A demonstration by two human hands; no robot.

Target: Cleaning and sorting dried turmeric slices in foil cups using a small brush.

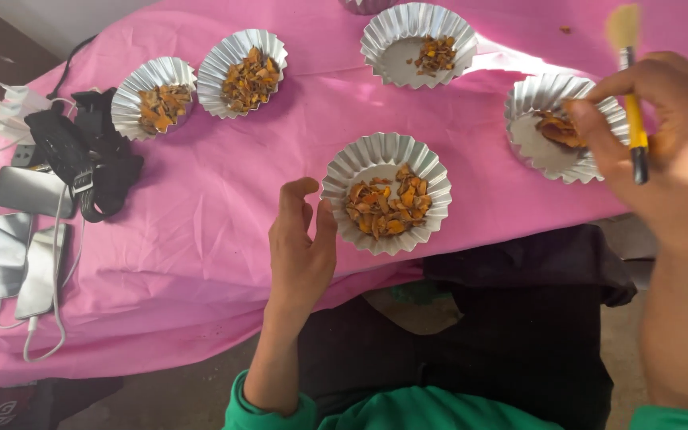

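Head view: five fluted foil cups are set out on a table (224,199) covered with a pink cloth, and each cup holds orange-brown dried flakes.

The step in hand is judged to be brush work on the flakes. A small brush (633,87) with a yellow handle and a pale bristle tuft is pinched in the right hand (662,135), bristles pointing up and away from the cups. The right hand is closed around the handle and is held above the right-hand cup (531,147), partly covering it. That cup holds only a few flakes (559,127), against its far wall.

The left hand (300,239) holds nothing. Its fingers are loosely curled and half open, and the thumb lies just beside, perhaps touching, the left rim of the nearest cup (386,193). Contact cannot be confirmed. This cup is the fullest of the front pair and lies directly in front of the person.

The next move is judged to call for the brush to be turned bristles-down over a cup, while that cup is steadied at its rim, since thin foil shifts easily.

Two further cups (199,84) stand touching at the far left, and one cup (418,44) at the far centre. Phones, chargers and cables (25,231) lie at the left edge of the table.
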